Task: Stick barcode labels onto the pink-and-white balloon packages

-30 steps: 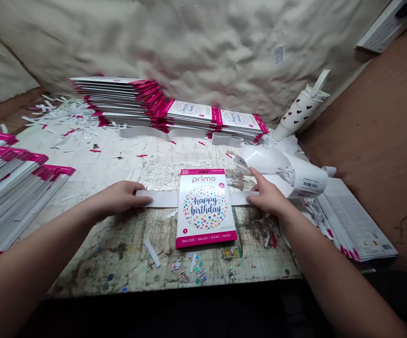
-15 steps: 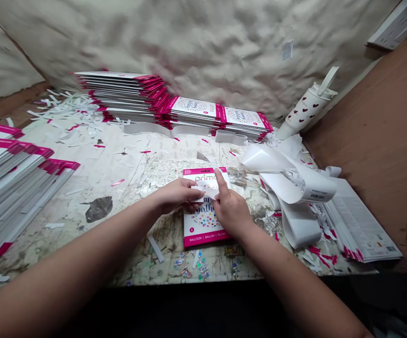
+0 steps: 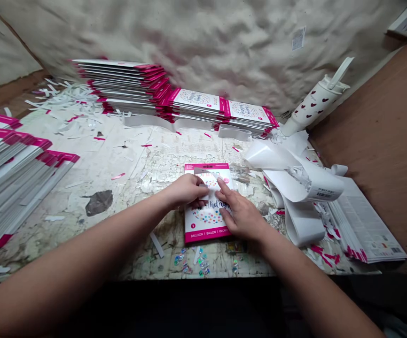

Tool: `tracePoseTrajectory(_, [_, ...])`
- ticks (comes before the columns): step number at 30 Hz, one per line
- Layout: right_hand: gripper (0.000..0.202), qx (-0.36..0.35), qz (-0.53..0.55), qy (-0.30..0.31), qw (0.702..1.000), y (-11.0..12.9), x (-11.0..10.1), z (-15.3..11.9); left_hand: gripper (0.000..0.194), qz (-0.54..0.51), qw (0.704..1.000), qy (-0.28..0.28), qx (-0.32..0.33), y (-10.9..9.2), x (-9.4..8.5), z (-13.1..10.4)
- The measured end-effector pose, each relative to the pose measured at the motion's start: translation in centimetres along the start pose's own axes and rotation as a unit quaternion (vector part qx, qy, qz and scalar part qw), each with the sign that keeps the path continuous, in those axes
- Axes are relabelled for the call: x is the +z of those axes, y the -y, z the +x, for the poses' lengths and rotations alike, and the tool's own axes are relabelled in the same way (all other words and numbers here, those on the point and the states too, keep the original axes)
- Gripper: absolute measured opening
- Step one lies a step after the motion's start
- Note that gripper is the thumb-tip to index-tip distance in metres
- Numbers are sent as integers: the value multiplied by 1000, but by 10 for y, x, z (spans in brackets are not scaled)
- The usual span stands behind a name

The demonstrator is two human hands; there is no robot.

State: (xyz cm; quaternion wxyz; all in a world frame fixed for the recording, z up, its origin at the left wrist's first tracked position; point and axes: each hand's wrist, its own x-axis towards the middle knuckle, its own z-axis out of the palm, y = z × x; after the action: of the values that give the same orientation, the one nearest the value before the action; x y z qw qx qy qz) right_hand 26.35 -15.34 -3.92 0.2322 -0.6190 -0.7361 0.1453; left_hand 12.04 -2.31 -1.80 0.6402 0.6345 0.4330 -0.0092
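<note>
A pink and white balloon packet (image 3: 207,228) lies face up on the worktable near its front edge. Over the packet's upper part, my left hand (image 3: 188,190) is closed on a small pale strip (image 3: 203,174), which curves across the printed lettering. My right hand (image 3: 240,213) is at the packet's right side, its fingers apart, with the index fingertip close to the strip's right end. Part of the packet's print is hidden by both hands and the strip.
Packet stacks stand at the back (image 3: 126,87), the left (image 3: 20,173) and the right (image 3: 372,225). A coiled label strip (image 3: 304,220) lies right of my hands, below a heart-patterned tumbler (image 3: 312,105). Paper scraps (image 3: 66,96) litter the table (image 3: 147,173).
My left hand has risen slightly with the strip, which now arches above the packet. My right hand has moved a little right and its fingers have spread. The camera view has shifted slightly.
</note>
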Motion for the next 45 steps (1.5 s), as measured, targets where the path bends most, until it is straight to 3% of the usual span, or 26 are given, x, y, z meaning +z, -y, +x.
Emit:
tracePoseTrajectory(7, [78,16,35,5,999,-1,4,-2,14,27,999,-18,7,1,10,8])
tracePoseTrajectory(11, [78,6,52,-34,998,-3,8,-5,16,57,998,-23,20,-1,13,9])
tracePoseTrajectory(14, [79,-41,38,-63,996,-4,12,-7,19,97,994,-32,43,-4,10,3])
tracePoseTrajectory(17, [79,-42,41,-53,997,-4,13,-7,23,150,983,-52,87,0,11,-10])
tracePoseTrajectory(19, [77,-32,55,-50,997,-4,14,-7,32,199,963,-110,143,10,19,-21])
tracePoseTrajectory(22, [75,-25,79,-47,995,-3,14,-8,50,344,886,-222,219,36,40,-35])
tracePoseTrajectory(24, [74,-17,104,-40,994,-3,13,-9,60,438,838,-242,217,53,54,-39])
tracePoseTrajectory(25, [74,-10,123,-40,992,-4,11,-9,62,464,830,-235,204,58,59,-40])
tracePoseTrajectory(28, [63,42,212,-88,972,-8,0,-3,57,485,825,-218,191,64,64,-40])
tracePoseTrajectory(31, [35,125,310,-167,928,-15,-16,12,53,472,833,-212,197,59,60,-41])
tracePoseTrajectory(33, [24,186,378,-136,897,-18,-22,24,52,464,836,-213,199,57,58,-42])
tracePoseTrajectory(37, [29,306,431,-33,848,-19,-15,41,50,454,835,-224,218,58,60,-43])
tracePoseTrajectory(41, [22,328,391,-43,859,-18,-1,44,50,463,828,-222,228,60,61,-43])
tracePoseTrajectory(45, [16,329,334,-47,882,-16,-3,42,51,485,825,-192,217,58,59,-43])
